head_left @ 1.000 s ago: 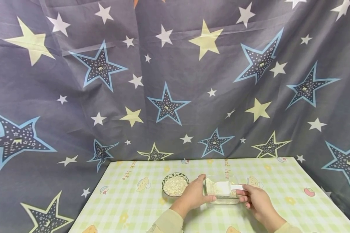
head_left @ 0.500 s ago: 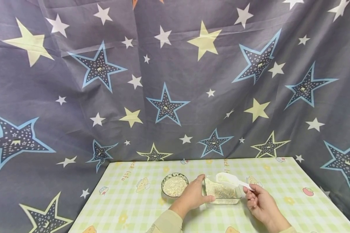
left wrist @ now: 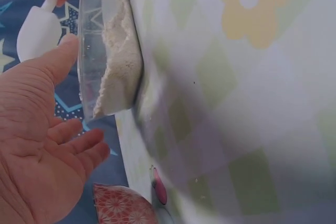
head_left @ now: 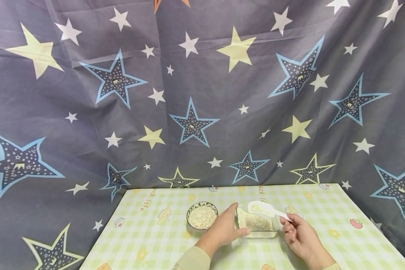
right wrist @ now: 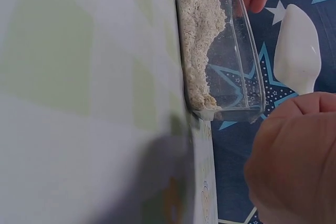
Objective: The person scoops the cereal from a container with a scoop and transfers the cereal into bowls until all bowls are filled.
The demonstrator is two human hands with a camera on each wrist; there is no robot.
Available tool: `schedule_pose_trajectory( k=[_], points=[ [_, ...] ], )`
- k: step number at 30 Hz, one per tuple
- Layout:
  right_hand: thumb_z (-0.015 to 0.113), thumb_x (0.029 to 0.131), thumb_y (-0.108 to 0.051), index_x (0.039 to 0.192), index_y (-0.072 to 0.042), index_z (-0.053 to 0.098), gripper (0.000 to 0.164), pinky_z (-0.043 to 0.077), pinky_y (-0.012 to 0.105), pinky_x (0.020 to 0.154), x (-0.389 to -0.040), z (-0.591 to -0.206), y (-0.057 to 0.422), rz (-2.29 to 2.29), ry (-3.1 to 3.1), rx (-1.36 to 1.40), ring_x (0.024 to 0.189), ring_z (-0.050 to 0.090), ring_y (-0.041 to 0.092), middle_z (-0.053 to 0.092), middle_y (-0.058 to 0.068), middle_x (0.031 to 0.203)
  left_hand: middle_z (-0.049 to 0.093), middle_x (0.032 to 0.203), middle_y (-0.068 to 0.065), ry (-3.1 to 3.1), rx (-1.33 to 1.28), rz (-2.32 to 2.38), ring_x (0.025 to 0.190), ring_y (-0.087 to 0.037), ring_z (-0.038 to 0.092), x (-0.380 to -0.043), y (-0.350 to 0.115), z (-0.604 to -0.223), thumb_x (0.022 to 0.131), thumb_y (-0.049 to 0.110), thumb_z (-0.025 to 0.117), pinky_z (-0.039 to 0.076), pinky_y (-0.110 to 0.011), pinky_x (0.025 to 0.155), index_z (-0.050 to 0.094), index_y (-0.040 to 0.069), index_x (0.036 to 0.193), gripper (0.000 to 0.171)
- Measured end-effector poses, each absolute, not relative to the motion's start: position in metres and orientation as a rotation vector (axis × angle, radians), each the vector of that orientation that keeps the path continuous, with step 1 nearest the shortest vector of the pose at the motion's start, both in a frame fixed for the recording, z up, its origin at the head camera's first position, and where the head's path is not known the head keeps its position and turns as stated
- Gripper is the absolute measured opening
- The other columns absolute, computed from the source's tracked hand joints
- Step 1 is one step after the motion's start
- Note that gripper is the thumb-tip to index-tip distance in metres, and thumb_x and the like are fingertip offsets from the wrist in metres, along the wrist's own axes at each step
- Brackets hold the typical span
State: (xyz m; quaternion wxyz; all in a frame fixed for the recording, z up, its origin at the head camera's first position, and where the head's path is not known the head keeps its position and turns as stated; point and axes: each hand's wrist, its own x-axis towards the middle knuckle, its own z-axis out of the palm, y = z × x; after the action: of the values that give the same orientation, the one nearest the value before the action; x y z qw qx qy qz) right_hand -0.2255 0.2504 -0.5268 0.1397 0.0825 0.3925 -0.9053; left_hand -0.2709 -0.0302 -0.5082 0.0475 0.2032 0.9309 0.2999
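Observation:
A white scoop (head_left: 261, 208) is in my right hand (head_left: 302, 236), whose thumb and fingers pinch its handle. Some pale flakes lie in the scoop, which is raised above the far side of a clear rectangular container (head_left: 261, 234). Oat-like flakes (right wrist: 197, 40) fill the container unevenly, heaped higher toward one end in the right wrist view. My left hand (head_left: 222, 227) holds the container's left end, thumb at the near corner and fingers toward the far corner. In the left wrist view the thumb meets the rim, and the scoop (left wrist: 38, 32) shows beyond it.
Left of my left hand stands a round patterned bowl (head_left: 190, 223) of similar flakes; its red outside (left wrist: 123, 205) shows in the left wrist view. A green checked cloth (head_left: 121, 247) covers the table. A star-print curtain (head_left: 202, 157) hangs behind.
The scoop has come up out of the container with flakes in it and tilted, then drifted slightly left. My right hand moved a little right with it; the left hand stayed on the container.

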Motion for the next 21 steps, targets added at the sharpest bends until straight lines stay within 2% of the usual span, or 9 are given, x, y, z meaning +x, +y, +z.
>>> schedule_pose_trajectory(
  k=[9, 14, 21],
  points=[
    [0.03, 0.116, -0.023, 0.112, -0.012, 0.043, 0.017, 0.034, 0.005, 0.047, -0.228, -0.523, 0.244, -2.626, 1.253, 0.239, 0.062, 0.05, -0.007, 0.068, -0.007, 0.087, 0.049, 0.166, -0.015, 2.929, 0.667, 0.953, 0.149, -0.037, 0.052, -0.267, -0.049, -0.491, 0.09, 0.049, 0.084, 0.045, -0.055, 0.124, 0.035, 0.01, 0.166, 0.098],
    [0.031, 0.116, -0.022, 0.11, -0.013, 0.044, 0.017, 0.036, 0.005, 0.046, -0.23, -0.52, 0.238, -2.624, 1.304, 0.199, 0.062, 0.052, -0.007, 0.07, -0.008, 0.087, 0.049, 0.166, -0.016, 2.997, 0.661, 0.952, 0.151, -0.038, 0.05, -0.273, -0.072, -0.491, 0.091, 0.053, 0.082, 0.044, -0.057, 0.124, 0.037, 0.011, 0.166, 0.097],
    [0.032, 0.116, -0.021, 0.104, -0.011, 0.053, 0.026, 0.037, 0.004, 0.046, -0.235, -0.509, 0.224, -2.604, 1.303, 0.183, 0.06, 0.053, -0.007, 0.071, -0.009, 0.082, 0.046, 0.167, -0.018, 3.024, 0.58, 0.975, 0.154, -0.041, 0.044, -0.28, -0.111, -0.496, 0.086, 0.062, 0.082, 0.04, -0.061, 0.126, 0.037, 0.009, 0.165, 0.106]
  ],
)
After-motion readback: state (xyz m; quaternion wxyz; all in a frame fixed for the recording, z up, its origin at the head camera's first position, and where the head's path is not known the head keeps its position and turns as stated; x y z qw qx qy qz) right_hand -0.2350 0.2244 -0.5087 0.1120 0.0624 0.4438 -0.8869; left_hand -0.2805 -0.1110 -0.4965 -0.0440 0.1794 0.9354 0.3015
